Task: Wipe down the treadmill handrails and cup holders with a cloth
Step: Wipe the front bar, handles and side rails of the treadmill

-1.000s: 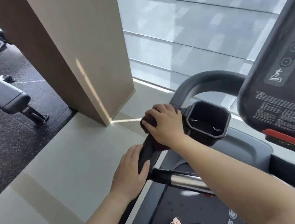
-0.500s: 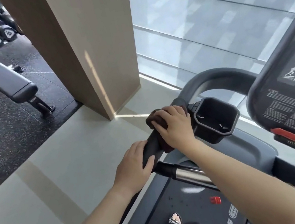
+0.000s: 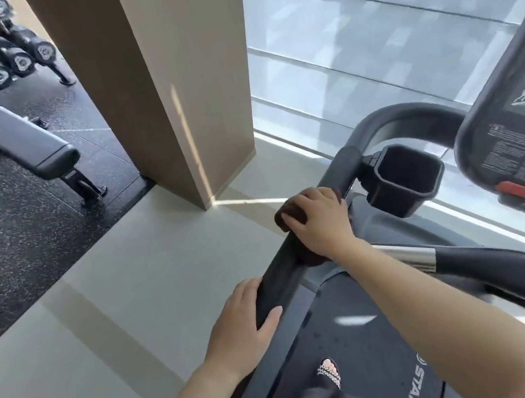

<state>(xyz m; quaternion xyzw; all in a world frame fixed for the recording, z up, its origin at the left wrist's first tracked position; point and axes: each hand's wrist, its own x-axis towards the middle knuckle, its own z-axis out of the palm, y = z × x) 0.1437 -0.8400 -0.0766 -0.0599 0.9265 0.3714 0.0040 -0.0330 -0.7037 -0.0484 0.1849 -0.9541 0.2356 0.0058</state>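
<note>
R hand [image 3: 322, 220] slid down handrail [image 3: 281, 275], rail diagonal

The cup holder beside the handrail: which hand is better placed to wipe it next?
Right. The right hand presses the cloth on the handrail, close to the cup holder. The left hand grips lower, without cloth.

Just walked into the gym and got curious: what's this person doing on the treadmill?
Someone is cleaning it. The right hand presses a dark cloth around the left handrail, just short of the black cup holder. The left hand grips the same rail lower down. The cup holder looks empty, with no cloth in it yet. A sandalled foot stands on the belt.
</note>
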